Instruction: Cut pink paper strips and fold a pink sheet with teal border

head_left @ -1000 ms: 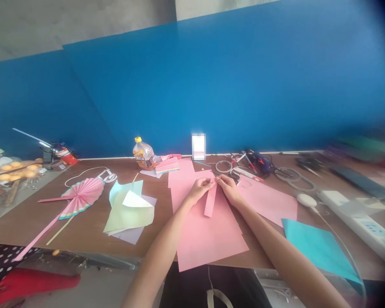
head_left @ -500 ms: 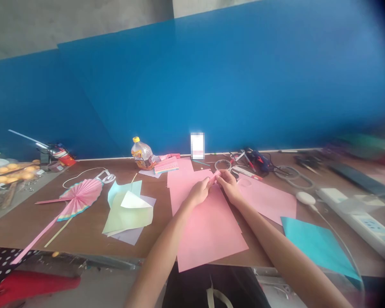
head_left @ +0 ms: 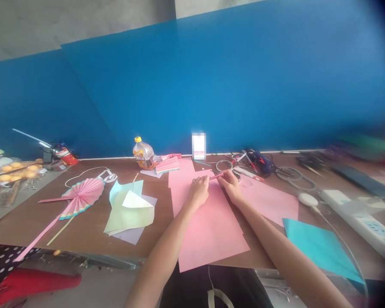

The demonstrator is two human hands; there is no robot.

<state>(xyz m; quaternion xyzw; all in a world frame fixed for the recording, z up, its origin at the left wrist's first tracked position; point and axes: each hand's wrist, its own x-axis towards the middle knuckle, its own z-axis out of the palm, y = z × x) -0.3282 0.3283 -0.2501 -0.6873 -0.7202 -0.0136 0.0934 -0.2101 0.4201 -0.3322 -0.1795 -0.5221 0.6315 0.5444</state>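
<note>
My right hand (head_left: 229, 186) pinches a thin rolled pink paper strip (head_left: 216, 176) between its fingers, and the roll points left. My left hand (head_left: 199, 191) rests just beside the roll's tip, on a large pink paper sheet (head_left: 208, 233), and appears to hold nothing. Its fingertips are partly hidden. More pink paper (head_left: 268, 201) lies to the right of my right hand. To the left lie a pink paper fan on a stick (head_left: 81, 197) and pale green paper sheets (head_left: 128, 217). A turquoise sheet (head_left: 321, 252) sits at the front right.
A brown table (head_left: 83, 235) stands against a blue board (head_left: 192, 85). At its back are a plastic bottle with a yellow cap (head_left: 144, 154), a blue-handled tool with cords (head_left: 259, 161) and scissors (head_left: 309, 163). A white power strip (head_left: 356, 222) lies at the right.
The pink strip that hung between my hands is now a thin roll held in my right hand. My hands have moved slightly apart.
</note>
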